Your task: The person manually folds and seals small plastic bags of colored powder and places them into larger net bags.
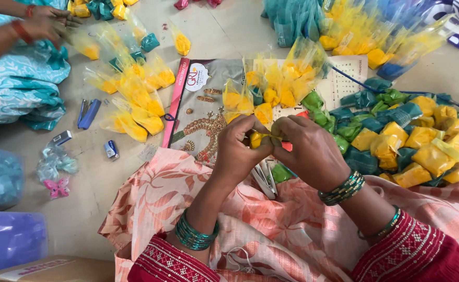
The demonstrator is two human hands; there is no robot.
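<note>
Just above the lap, at picture centre: left hand [238, 151] and right hand [306, 152] pressed close together, fingertips of both pinched on one small yellow packet [256, 139], thin crinkled plastic bulging with powder. Green bangles on both wrists, maroon embroidered sleeves below. Beneath the hands, a peach floral cloth [151, 193] spread over the knees, soft and creased, with a metal stapler [265, 180] lying on it, just under the left palm. Past the knuckles, a glossy magazine [198, 112] flat on the floor, its far half loaded with clear cone-shaped bags [271, 83] holding yellow and green fill. Hard to the right, a crowded heap of yellow and green pouches [407, 138], almost touching the right wrist; little free space on that side. More room to the left: bare grey floor [91, 193] between the cloth's edge and a blue stapler [88, 113], a pink butterfly clip [57, 187], and a loose scatter of filled bags [130, 99]. Top left, another person's hands [44, 23] over turquoise printed fabric, well apart. Bottom left corner, a translucent purple box [10, 237].
</note>
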